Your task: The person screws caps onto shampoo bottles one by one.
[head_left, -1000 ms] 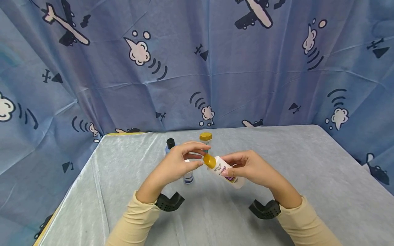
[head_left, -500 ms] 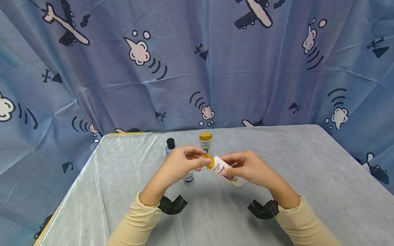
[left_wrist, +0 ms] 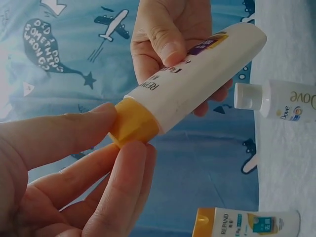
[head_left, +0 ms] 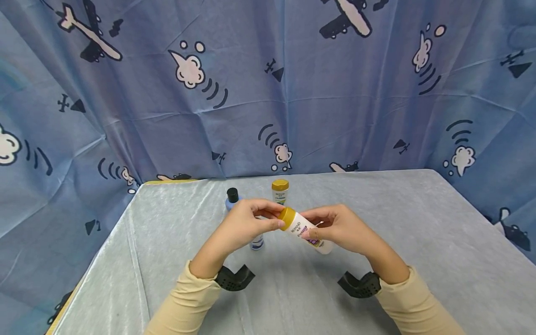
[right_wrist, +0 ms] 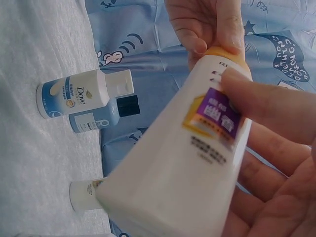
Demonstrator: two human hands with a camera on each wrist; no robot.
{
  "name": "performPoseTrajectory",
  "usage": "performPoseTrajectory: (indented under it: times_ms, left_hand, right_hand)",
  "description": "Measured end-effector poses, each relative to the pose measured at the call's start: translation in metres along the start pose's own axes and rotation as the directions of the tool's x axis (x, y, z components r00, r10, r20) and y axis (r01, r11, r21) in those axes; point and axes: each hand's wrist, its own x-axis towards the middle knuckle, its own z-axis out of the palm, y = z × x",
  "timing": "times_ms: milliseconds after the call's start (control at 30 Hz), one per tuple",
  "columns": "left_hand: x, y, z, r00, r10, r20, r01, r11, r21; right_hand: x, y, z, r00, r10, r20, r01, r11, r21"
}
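Note:
My right hand [head_left: 341, 228] grips a white REPAND bottle [head_left: 299, 225] with a purple label, tilted above the table, its cap end up and to the left. In the right wrist view the thumb lies across the front of the bottle, by the purple label [right_wrist: 217, 113]. At the upper end, the thumb and fingers of my left hand [head_left: 244, 225] pinch the yellow cap [left_wrist: 133, 121]. That cap sits on the bottle's neck in the left wrist view.
Behind the hands stand a yellow-capped REPAND bottle [head_left: 279, 190] and a blue bottle [right_wrist: 94, 121] with a black cap. A white Dove bottle [right_wrist: 74, 96] stands nearer, partly hidden by the left hand in the head view. A patterned blue curtain [head_left: 251, 93] hangs behind the grey-covered table [head_left: 377, 195].
My left hand has moved right and closed its fingers on the yellow cap, then shifted slightly so more of the cap shows. The right hand and bottle have barely moved.

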Motion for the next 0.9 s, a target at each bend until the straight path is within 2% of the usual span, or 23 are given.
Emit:
performPoseTrajectory:
  times_ms: [367, 633, 900]
  left_hand:
    - [-0.0005, -0.0008, -0.0026, 0.996, 0.087, 0.036, -0.088, 0.995, 0.041]
    - [-0.0012, -0.0001, -0.0035, 0.994, 0.099, 0.049, -0.101, 0.994, 0.044]
    - [-0.0016, 0.0015, -0.0034, 0.988, 0.149, 0.045, -0.152, 0.986, 0.070]
  right_hand:
    - [0.0004, 0.0009, -0.0005, 1.000, 0.007, 0.013, -0.007, 1.000, 0.005]
    - [-0.0007, -0.0001, -0.0022, 1.000, 0.009, 0.022, -0.010, 1.000, 0.018]
    - [-0.0020, -0.0002, -0.0039, 0.999, -0.006, 0.052, 0.004, 0.999, 0.044]
